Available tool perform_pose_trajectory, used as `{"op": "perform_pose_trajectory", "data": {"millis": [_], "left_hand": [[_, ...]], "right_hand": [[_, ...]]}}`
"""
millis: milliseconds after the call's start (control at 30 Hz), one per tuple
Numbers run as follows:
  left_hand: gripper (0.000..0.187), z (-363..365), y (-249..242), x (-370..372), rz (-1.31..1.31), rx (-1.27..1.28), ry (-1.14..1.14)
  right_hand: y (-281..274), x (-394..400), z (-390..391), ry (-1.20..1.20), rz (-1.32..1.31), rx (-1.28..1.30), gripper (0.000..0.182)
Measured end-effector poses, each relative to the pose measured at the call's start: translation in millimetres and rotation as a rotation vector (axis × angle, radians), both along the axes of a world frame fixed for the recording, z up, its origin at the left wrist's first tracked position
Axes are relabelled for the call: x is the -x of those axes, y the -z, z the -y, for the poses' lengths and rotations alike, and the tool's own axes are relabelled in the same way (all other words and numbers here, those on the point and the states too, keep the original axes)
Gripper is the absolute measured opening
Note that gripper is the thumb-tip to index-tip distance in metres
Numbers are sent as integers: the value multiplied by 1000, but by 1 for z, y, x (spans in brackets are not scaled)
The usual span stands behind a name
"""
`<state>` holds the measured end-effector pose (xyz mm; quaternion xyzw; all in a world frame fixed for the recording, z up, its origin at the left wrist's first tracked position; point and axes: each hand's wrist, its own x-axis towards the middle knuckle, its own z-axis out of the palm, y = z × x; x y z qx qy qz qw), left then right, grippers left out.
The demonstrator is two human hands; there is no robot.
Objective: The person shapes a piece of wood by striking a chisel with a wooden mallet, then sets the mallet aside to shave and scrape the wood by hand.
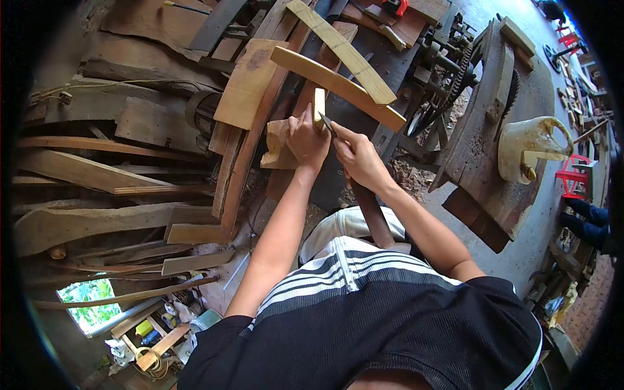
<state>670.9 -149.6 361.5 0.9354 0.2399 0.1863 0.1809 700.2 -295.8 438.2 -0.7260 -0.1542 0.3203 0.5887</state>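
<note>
My left hand [308, 139] is closed round a small pale wood block [318, 104], which stands up from its fingers. In my right hand [357, 156] is a long dark tool [369, 211]; its pointed tip touches or nearly touches the block's right side, and its broad brown end reaches back toward my lap. Just beyond the block lies a curved wood strip [338, 86], with a second pale strip [344, 51] crossing over or under its right end. A notched wood piece [278, 144] sits left of my left hand.
A wide board [250, 81] and stacked planks [97, 170] fill the left. Geared machinery [448, 62] stands at the upper right, beside a wooden bench [474, 140] bearing a plastic bucket [520, 149]. Another person's legs [588, 222] and a red stool [573, 177] show far right.
</note>
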Motion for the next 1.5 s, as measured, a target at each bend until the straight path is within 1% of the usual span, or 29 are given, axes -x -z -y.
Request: {"op": "perform_pose_trajectory", "data": {"millis": [33, 67, 100, 133, 167, 233, 333, 400, 433, 467, 533, 600, 667, 700, 733, 767, 800, 833, 867, 933, 1000, 1100, 1133, 1200, 1233, 1300, 1400, 1433, 1500], "left_hand": [[47, 1, 1, 0, 40, -41, 11], [47, -2, 4, -1, 37, -38, 10], [45, -6, 6, -5, -35, 12, -28], [43, -9, 7, -6, -105, 61, -67], [39, -8, 1, -7, -66, 41, -76], [39, -6, -7, -8, -37, 1, -36], [41, -9, 0, -7, 32, -84, 17], [46, -6, -4, -8, -5, -86, 14], [48, -6, -8, -9, -115, -14, -16], [48, -5, -7, -7, -112, -17, -19], [42, -3, -6, -6, 62, -108, 38], [40, -5, -8, -8, 44, -102, 17], [45, -6, -9, -9, -75, -9, -22], [50, -6, -11, -8, -121, -5, -17], [50, -5, -12, -9, -120, -6, -18], [49, -3, -12, -8, -97, -27, -17], [48, -3, -10, -7, -74, -49, -15], [48, -5, -7, -6, -41, -73, -1], [48, -6, -9, -8, -39, -81, 2], [48, -6, -9, -9, -30, -24, -21], [47, -7, -11, -9, -55, -10, 13], [45, -7, -6, -8, -5, -73, 21], [45, -7, -5, -7, -4, -75, 20], [45, -7, -8, -8, -40, -75, 7], [45, -6, -9, -9, -25, -41, -10], [45, -5, -11, -10, -36, -53, -10], [45, -4, -8, -8, -59, -59, -14], [46, -5, -8, -8, -57, -50, -18], [51, -8, -8, -9, -55, -54, -4]], "right_hand": [[-1, 0, 2, -7, -30, 8, 42], [-3, -1, 3, -12, -58, 14, 41], [-9, -5, 0, -34, 15, 10, 41], [-9, -6, -4, -35, 16, 10, 41], [-9, -7, -7, -38, 9, 5, 42], [-6, -4, -8, -22, -31, 5, 44], [-7, 4, 1, 21, -66, 52, 43], [6, -1, -3, 20, -43, 32, 44], [10, -5, -7, 26, -38, 2, 44], [11, -8, -13, 31, -34, -33, 44], [14, -15, -19, 53, -30, -15, 44], [5, -10, -18, 56, -30, 8, 45], [1, -3, -12, 41, -59, 11, 45], [2, -3, -11, 40, -59, -3, 45], [4, -3, -10, 39, -59, -16, 44], [44, -13, -20, 62, 30, -66, 42], [29, -23, -22, 64, -108, -57, 41], [40, -28, -26, 64, -56, -24, 42], [36, -31, -31, 67, -1, 4, 43], [29, -15, -23, 73, -45, 3, 45], [16, -9, -15, 50, -43, -6, 47], [24, -19, -18, 42, -78, -57, 38], [38, -28, -26, 68, -47, 1, 34], [36, -32, -29, 43, 23, -18, 38], [36, -27, -26, 46, 23, 4, 40], [11, -7, -12, 32, -37, 26, 45], [18, -22, -14, -7, -22, -10, 45], [20, -30, -19, -8, -82, 12, 46], [22, -29, -22, 11, -17, 5, 43]]}}
